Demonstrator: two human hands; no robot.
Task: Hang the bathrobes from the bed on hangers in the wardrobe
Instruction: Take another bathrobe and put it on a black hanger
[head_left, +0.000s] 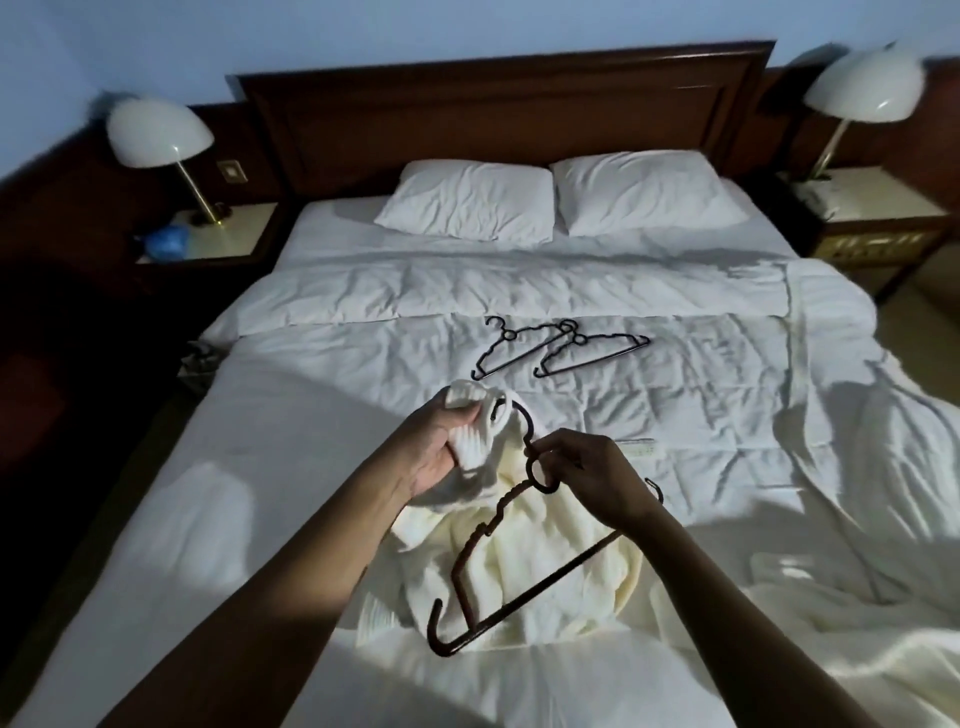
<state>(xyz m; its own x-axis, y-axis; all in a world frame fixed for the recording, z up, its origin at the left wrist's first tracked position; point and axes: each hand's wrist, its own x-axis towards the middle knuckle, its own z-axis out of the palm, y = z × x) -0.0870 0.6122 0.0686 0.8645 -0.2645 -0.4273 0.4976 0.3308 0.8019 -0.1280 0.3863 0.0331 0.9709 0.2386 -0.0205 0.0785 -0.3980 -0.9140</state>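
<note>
A cream bathrobe (545, 577) lies bunched on the white bed (291, 467) in front of me. My left hand (441, 441) grips a folded part of the robe near its collar and lifts it. My right hand (597, 475) pinches the neck of a dark brown hanger (498, 587), just below its hook. The hanger hangs tilted over the robe, its bar pointing down to the left. Two more dark hangers (561, 351) lie overlapping on the duvet further up the bed. More pale fabric (857, 623) spreads at the lower right.
Two white pillows (550, 200) rest against the dark wooden headboard (498, 109). A bedside table with a white dome lamp (158, 135) stands on the left, another lamp (865, 85) on the right. A blue object (166, 241) sits on the left table. The wardrobe is out of view.
</note>
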